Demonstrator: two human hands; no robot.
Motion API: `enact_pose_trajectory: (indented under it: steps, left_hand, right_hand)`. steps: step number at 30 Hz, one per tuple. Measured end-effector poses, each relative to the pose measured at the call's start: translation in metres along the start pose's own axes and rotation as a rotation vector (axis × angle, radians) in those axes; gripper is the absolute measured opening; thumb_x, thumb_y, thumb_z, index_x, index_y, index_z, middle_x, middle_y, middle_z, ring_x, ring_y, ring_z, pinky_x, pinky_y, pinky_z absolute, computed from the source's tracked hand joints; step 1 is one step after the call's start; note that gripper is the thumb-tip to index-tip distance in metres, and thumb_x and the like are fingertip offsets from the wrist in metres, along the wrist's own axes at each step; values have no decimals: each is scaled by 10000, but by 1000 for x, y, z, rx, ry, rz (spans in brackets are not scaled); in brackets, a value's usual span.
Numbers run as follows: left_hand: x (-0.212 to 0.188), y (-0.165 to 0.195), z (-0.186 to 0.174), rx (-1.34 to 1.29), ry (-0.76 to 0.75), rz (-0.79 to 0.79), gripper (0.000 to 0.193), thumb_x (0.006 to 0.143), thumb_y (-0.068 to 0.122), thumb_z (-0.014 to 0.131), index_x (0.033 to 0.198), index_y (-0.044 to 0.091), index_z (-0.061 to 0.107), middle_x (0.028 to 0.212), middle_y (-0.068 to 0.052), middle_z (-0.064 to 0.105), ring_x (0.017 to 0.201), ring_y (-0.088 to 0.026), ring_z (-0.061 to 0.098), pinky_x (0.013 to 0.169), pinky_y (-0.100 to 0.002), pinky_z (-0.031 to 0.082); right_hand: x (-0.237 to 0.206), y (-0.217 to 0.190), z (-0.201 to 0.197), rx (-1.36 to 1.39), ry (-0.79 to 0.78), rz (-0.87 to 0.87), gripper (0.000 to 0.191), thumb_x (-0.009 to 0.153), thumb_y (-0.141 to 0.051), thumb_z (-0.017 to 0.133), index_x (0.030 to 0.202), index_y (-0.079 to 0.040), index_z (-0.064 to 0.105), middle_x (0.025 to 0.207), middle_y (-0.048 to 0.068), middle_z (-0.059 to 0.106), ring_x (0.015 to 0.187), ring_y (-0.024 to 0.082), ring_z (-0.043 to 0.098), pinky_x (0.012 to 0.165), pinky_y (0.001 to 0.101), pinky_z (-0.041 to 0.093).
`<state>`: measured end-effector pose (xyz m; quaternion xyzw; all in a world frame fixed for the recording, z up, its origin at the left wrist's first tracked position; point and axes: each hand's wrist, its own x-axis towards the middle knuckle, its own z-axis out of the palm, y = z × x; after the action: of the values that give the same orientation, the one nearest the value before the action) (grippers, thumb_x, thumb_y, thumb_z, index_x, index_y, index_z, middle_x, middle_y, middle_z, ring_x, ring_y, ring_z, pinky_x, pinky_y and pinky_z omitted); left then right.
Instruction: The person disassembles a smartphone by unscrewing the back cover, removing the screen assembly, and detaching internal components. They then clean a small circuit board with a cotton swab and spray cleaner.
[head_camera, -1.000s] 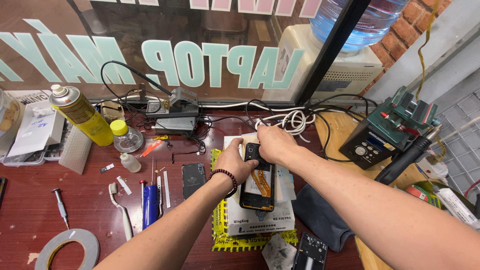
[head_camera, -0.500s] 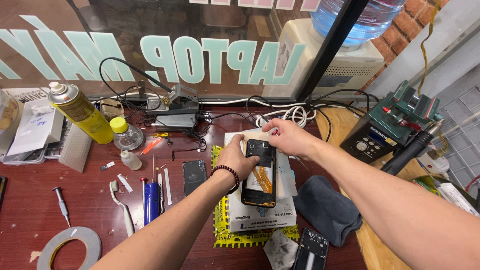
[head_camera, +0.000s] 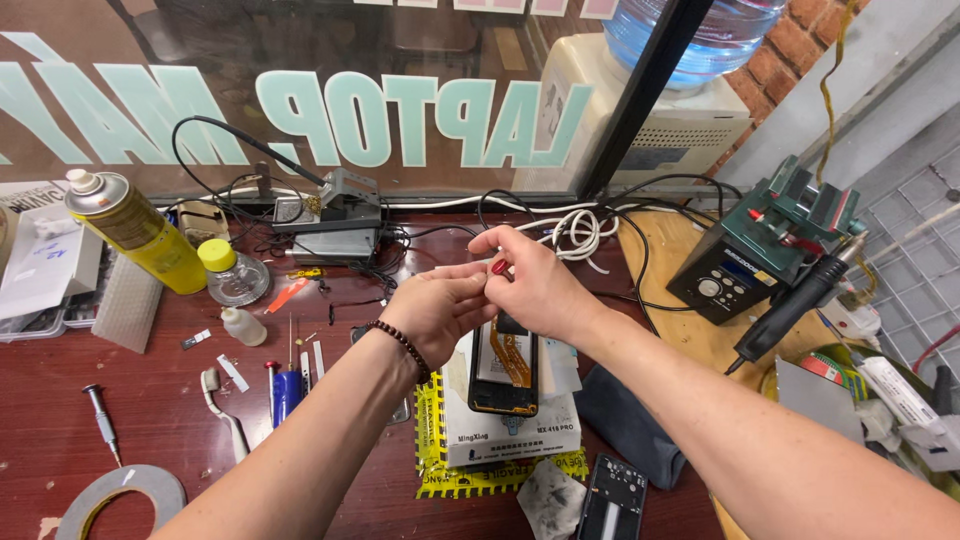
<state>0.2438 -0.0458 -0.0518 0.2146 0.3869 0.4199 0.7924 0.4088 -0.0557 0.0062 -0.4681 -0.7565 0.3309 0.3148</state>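
bright even light, soft shadows, wide-angle edge distortion, sharp focus

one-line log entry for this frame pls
left hand: fingertips meeting right | right hand: pinching small red-tipped item | opened phone: lying on white box, untouched

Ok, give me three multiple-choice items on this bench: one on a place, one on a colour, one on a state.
1. Where does the opened phone lie?
A. On a white box on the yellow mat
B. Inside the water dispenser
C. On the tape roll

2. What colour is the spray can?
A. Blue
B. Yellow
C. Black

3. How are the hands?
A. Flat on the table
B. One holding the screwdriver
C. Raised together over the phone

Answers:
1 A, the white box shows under it.
2 B, its body is yellow.
3 C, the left hand and right hand meet fingertip to fingertip above the phone.
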Motion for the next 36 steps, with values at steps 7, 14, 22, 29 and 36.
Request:
enact_pose_trajectory:
  steps: [7, 14, 22, 29, 36]
  left_hand:
    - [-1, 5, -29, -34, -27, -47, 227, 949, 44, 630, 1172, 35, 673, 967, -32, 714, 821, -118, 695, 801, -259, 593]
    - [-1, 4, -88, 376, 420, 124, 232, 930, 21, 607, 1159, 28, 642, 875, -71, 670, 712, -180, 655, 632, -339, 587]
    - [19, -42, -71, 869, 385, 222, 368, 798, 27, 721, 1163, 48, 672, 947, -79, 749, 810, -187, 738, 688, -345, 619]
    - [28, -47, -37, 1062, 470, 299, 241, 779, 136, 787, 1005, 56, 763, 940, -91, 786, 869, -199, 760, 826, -329, 589]
    - [18, -38, -30, 947, 459, 241, 190, 876, 176, 740, 1020, 55, 760, 882, -84, 790, 731, -178, 746, 665, -340, 606]
  right_hand:
    - [-2, -10, 15, -153, -21, -84, 199, 895, -64, 617, 1088, -48, 666, 881, 86, 724, 826, 176, 723, 755, 327, 579]
    - [3, -9, -20, 11, 63, 152, 203, 971, -180, 582, 1120, -77, 675, 846, 12, 732, 608, 106, 627, 555, 274, 549]
    - [-19, 10, -47, 54, 120, 601, 343, 933, -229, 649, 1261, -131, 635, 704, 41, 643, 484, 87, 493, 395, 265, 359]
    - [-43, 31, -47, 105, 68, 643, 248, 926, -199, 671, 1139, -77, 708, 735, 16, 677, 520, 79, 501, 429, 247, 370]
    - [-58, 69, -52, 126, 89, 756, 222, 924, -192, 672, 1117, -89, 711, 783, 35, 654, 558, 93, 529, 453, 260, 414]
